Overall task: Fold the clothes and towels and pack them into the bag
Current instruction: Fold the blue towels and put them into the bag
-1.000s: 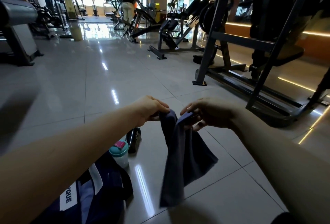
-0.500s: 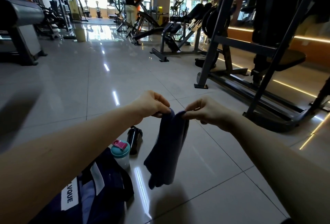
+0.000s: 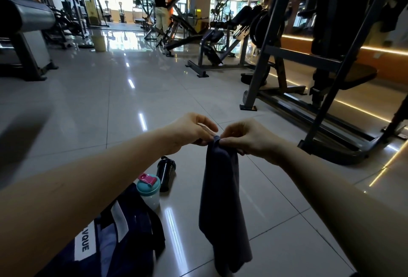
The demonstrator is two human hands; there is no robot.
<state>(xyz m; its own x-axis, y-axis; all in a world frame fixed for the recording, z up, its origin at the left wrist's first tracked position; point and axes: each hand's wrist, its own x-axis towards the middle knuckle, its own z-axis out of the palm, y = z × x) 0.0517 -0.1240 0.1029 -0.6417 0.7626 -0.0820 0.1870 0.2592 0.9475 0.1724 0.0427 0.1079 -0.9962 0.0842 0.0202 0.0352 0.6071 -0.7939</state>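
Dark navy towel (image 3: 220,199) dangling mid-air, pinched at the top by both hands

Left hand (image 3: 189,131) and right hand (image 3: 245,137) meet fingertip to fingertip, curled on the bunched top edge. The cloth hangs long and narrow. The bag (image 3: 119,239) sits low left beside two bottles (image 3: 165,173), with open floor (image 3: 276,221) on the right.

Matt dark cloth towel (image 3: 223,206) — glossy tiled floor (image 3: 92,104), metal frame (image 3: 318,100)

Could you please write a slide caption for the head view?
Mid-fold, left hand and right hand pinch a dark towel by its top, beside the bag.
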